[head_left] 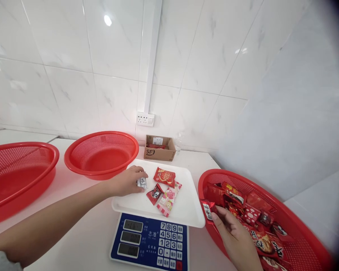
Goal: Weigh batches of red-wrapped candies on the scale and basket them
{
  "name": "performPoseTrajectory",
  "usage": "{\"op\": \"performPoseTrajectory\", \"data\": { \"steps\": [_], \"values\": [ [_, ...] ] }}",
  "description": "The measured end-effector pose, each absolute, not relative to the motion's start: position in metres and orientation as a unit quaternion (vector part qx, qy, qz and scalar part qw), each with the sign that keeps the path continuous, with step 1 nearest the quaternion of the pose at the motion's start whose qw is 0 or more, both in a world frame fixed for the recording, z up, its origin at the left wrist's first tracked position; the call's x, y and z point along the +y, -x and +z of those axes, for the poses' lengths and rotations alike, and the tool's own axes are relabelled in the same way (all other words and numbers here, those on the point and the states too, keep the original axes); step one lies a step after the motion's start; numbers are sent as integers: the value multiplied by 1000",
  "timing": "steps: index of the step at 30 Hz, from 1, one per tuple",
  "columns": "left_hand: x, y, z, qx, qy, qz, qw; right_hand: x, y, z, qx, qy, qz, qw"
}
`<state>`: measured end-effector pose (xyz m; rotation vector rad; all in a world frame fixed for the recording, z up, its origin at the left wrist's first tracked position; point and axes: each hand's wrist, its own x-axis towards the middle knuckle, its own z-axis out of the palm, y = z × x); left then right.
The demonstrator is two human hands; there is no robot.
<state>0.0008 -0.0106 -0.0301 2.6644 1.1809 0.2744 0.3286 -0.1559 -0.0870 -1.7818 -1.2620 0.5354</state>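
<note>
My left hand [130,181] is closed on a small silver-white wrapped snack [142,182] over the left part of the white scale tray [186,214]. Lying on that tray are a red snack packet [164,176], a smaller dark-red packet [155,194] and a pink-and-white packet [169,199]. Between the thumb and fingers of my right hand [234,233] is a red packet with a white label [207,210], held at the near left rim of the right red basket [271,180]. Many packaged snacks [264,241] fill this basket.
Below the tray is the scale's blue keypad panel [149,241]. Two red plastic baskets stand to the left, a round one [101,173] and another at the edge [22,199]. A cardboard box [159,153] sits near the tiled wall [115,49], under a socket [145,119].
</note>
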Motion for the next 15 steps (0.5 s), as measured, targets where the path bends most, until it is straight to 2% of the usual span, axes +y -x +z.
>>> {"op": "performPoseTrajectory", "data": {
  "steps": [8, 15],
  "values": [
    [28, 40, -13, 536, -820, 197, -24, -156, -328, -87, -497, 724, 216, 427],
    [-14, -9, -31, 417, -894, 158, 44, -156, -327, -87, -502, 723, 207, 427]
  ]
}}
